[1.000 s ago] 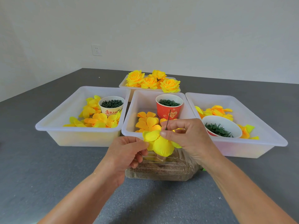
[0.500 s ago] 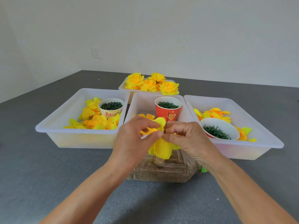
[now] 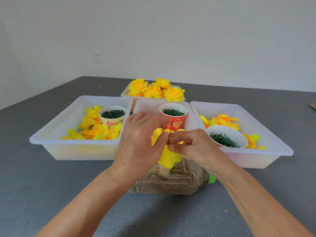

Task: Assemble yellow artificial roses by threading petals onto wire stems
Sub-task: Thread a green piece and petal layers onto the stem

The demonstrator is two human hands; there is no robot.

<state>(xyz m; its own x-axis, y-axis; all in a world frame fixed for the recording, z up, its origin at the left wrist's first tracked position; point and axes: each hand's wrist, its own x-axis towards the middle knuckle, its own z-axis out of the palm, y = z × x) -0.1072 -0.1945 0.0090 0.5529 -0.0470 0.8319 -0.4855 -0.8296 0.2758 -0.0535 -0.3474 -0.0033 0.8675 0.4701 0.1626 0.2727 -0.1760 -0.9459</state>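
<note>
A thin dark wire stem (image 3: 170, 131) stands upright in front of me, with yellow petals (image 3: 169, 157) threaded on it and hanging below my hands. My right hand (image 3: 191, 148) pinches the stem at the petals with thumb and forefinger. My left hand (image 3: 139, 142) comes in from the left, its fingers curled round a yellow petal (image 3: 157, 134) right beside the wire. Both hands meet above a clear plastic bottle (image 3: 171, 183) that lies on its side, filled with brown grain. How the wire is fixed below is hidden by the petals.
Three white trays sit behind: the left tray (image 3: 51, 135) with petals and a white cup (image 3: 112, 117) of green rings, the centre tray (image 3: 147, 105) with a red cup (image 3: 174, 118), the right tray (image 3: 273, 144) with petals and a bowl (image 3: 226, 138) of green pieces. Finished roses (image 3: 153, 90) fill a far tray.
My left hand rose from below the flower to the wire, bringing a petal against it. The right hand stayed on the stem. The camera tilted slightly.
</note>
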